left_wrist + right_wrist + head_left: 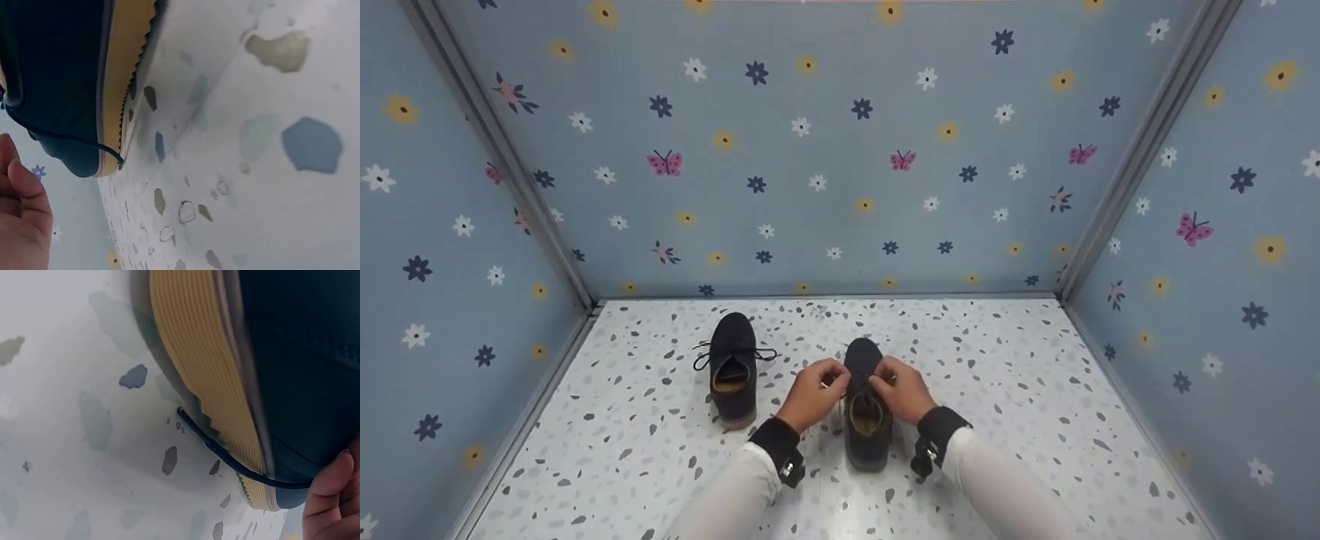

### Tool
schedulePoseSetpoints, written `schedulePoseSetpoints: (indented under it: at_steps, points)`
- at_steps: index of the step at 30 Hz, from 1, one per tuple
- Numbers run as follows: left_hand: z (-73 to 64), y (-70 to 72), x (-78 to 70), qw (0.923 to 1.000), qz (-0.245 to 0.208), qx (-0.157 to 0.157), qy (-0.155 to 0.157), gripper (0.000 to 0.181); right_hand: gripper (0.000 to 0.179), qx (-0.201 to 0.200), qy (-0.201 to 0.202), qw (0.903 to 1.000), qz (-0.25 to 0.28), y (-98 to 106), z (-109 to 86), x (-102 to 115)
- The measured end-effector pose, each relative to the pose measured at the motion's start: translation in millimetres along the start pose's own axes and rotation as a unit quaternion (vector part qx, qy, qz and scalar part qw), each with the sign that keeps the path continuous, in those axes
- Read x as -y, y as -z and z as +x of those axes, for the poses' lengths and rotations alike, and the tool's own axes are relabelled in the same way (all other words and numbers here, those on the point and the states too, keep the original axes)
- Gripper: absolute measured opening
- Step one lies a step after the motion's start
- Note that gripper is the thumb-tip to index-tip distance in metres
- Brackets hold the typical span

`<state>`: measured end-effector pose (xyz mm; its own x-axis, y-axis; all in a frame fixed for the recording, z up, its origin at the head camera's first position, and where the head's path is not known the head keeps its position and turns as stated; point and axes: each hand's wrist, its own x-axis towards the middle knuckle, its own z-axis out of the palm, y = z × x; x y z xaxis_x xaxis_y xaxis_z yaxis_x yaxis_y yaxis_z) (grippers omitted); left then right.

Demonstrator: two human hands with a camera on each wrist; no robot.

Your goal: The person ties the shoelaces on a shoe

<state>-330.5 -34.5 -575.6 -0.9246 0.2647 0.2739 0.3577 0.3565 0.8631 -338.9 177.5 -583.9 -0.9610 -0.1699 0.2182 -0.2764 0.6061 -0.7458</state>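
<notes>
A dark shoe with a tan ribbed sole stands on the floor, toe pointing away, between my hands. Both hands meet over its lacing. My left hand has thumb and fingers brought together at the shoelace on the left; its fingertips are partly cut off in the left wrist view. On the opposite side my right hand pinches the shoelace, whose loose end hangs over the sole. To the left stands the other dark shoe, its lace tied in a bow.
White speckled flooring lies under both shoes. Blue walls printed with flowers and butterflies enclose it at the back and sides, with grey metal strips along the corners. A black band circles each wrist over white sleeves.
</notes>
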Motion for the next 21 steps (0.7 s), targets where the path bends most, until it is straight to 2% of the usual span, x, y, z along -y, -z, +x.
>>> schedulePoseSetpoints:
  at_steps: [4, 10, 15, 21]
  points:
    - [10.8, -1.0, 0.3, 0.9991, 0.006, 0.003, 0.042, 0.009, 0.016, -0.002, 0.002, 1.0, -0.003, 0.5, 0.3, 1.0]
    - [23.3, -1.9, -4.6, 0.9947, 0.0, 0.054, 0.088, 0.012, 0.017, -0.003, 0.018, 0.9998, -0.005, 0.7, 1.0, -0.9]
    - [28.8, -0.2, -7.1, 0.9904, 0.027, 0.096, 0.096, 0.015, 0.016, 0.004, 0.011, 0.9999, -0.002, 1.8, 2.1, -0.2]
    - [34.0, 3.4, -8.3, 0.9866, 0.036, 0.129, 0.093, 0.016, 0.017, 0.013, -0.001, 0.9999, 0.002, 2.8, 2.0, 1.2]
